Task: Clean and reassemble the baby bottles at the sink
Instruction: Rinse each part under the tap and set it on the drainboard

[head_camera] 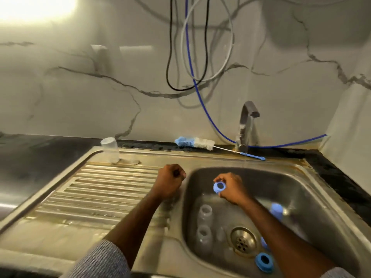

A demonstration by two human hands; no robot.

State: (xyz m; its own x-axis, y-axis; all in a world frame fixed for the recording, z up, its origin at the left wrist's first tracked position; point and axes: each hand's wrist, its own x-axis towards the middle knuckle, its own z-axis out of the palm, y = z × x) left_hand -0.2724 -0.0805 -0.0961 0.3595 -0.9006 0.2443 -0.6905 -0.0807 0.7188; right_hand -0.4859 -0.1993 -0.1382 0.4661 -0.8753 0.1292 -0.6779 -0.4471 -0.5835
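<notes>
Baby bottles of clear plastic (204, 223) stood in the steel sink basin (313, 199), left of the round drain.
Right hand (230, 187) pinched a blue plastic screw ring (219, 187) above them; left hand (169, 180) was fisted over the ribbed drainboard (90, 193), its contents hidden. Another blue ring (264, 261) lay near, blurred.

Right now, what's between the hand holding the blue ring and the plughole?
In the head view, just wet steel basin floor lies between the right hand gripping the blue ring and the drain.
</notes>
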